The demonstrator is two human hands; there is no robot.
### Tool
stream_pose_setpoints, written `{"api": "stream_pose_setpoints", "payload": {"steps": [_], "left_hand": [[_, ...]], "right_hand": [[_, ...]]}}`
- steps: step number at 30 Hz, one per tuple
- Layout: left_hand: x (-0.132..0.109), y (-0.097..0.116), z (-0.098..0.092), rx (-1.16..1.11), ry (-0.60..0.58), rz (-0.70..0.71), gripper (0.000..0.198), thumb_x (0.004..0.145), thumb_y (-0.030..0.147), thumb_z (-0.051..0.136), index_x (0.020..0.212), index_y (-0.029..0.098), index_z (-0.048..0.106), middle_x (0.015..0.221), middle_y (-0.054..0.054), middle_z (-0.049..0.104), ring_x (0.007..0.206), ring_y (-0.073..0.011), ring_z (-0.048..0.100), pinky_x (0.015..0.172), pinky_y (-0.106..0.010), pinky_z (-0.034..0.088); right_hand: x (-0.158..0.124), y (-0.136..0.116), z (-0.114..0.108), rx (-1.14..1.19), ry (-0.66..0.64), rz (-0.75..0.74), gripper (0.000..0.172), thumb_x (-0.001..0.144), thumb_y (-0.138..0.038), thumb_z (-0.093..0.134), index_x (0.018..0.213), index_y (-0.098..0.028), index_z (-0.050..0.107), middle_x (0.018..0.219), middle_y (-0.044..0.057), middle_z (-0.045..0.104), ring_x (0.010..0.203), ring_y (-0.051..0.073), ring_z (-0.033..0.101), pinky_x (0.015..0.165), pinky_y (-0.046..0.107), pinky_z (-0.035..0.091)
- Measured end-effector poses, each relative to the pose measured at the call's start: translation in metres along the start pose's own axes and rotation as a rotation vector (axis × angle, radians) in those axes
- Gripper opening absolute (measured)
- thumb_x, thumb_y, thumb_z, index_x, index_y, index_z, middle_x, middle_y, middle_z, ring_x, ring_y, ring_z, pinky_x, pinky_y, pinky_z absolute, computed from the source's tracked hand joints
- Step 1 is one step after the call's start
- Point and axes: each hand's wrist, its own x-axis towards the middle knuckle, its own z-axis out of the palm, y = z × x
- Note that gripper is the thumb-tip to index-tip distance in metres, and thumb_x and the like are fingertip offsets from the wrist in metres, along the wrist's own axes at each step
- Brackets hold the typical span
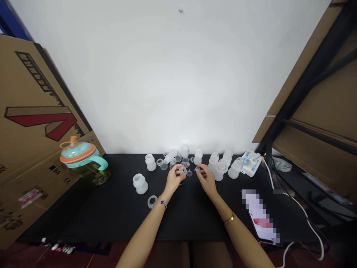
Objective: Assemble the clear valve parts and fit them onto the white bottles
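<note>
My left hand (174,180) is closed on a translucent collar ring (183,171), with its round opening facing me. Just to the right, my right hand (208,180) pinches a small clear bottle teat (197,169) between thumb and fingertips. A loose thin ring (189,173) lies on the black table between the hands. Behind them are more loose clear rings, caps and an upright frosted bottle (185,150). Left of my left hand, two open frosted bottles (140,184) stand, and a larger ring (152,201) lies beside my wrist. Several bottles with clear tops (220,170) are grouped right of my right hand.
A large teal-lidded jug (83,163) stands at the left beside a cardboard box (36,111). At the right are a phone (260,219), a white box-like device (251,163) and a white cable (297,201). The wall (178,82) bounds the table's back.
</note>
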Motion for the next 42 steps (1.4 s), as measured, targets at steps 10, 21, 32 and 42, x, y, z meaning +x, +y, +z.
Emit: {"api": "stream_pose_setpoints", "payload": {"steps": [10, 21, 32, 42], "left_hand": [[0.001, -0.004, 0.0, -0.017, 0.006, 0.006, 0.046, 0.051, 0.001, 0.078, 0.093, 0.018, 0.067, 0.091, -0.005, 0.074, 0.082, -0.0173, 0.07, 0.077, -0.029, 0.054], [0.0, -0.006, 0.001, 0.039, -0.02, 0.021, 0.042, 0.06, 0.025, 0.089, 0.097, 0.016, 0.069, 0.101, -0.009, 0.076, 0.089, -0.0201, 0.072, 0.078, -0.029, 0.055], [-0.003, 0.003, 0.0, -0.022, -0.035, -0.125, 0.048, 0.066, 0.036, 0.086, 0.109, 0.019, 0.073, 0.109, -0.01, 0.076, 0.093, -0.0222, 0.071, 0.064, -0.024, 0.055], [-0.001, -0.004, 0.001, -0.078, -0.082, -0.005, 0.043, 0.059, 0.02, 0.087, 0.097, 0.018, 0.068, 0.104, -0.01, 0.076, 0.098, -0.0233, 0.071, 0.088, -0.035, 0.055]], "right_hand": [[0.0, -0.002, 0.0, -0.002, -0.008, 0.004, 0.029, 0.092, -0.037, 0.055, 0.112, -0.02, 0.068, 0.117, 0.011, 0.067, 0.078, 0.019, 0.065, 0.051, 0.026, 0.049], [0.0, -0.001, 0.0, 0.003, -0.015, 0.004, 0.03, 0.093, -0.037, 0.053, 0.111, -0.02, 0.069, 0.117, 0.011, 0.069, 0.076, 0.019, 0.066, 0.055, 0.027, 0.05], [-0.001, -0.001, 0.0, -0.005, -0.012, 0.015, 0.03, 0.092, -0.038, 0.054, 0.11, -0.02, 0.071, 0.109, 0.01, 0.073, 0.068, 0.018, 0.064, 0.056, 0.029, 0.051], [-0.001, -0.002, 0.0, 0.002, -0.024, 0.018, 0.03, 0.092, -0.038, 0.054, 0.109, -0.02, 0.072, 0.107, 0.009, 0.074, 0.067, 0.018, 0.063, 0.058, 0.03, 0.052]]}}
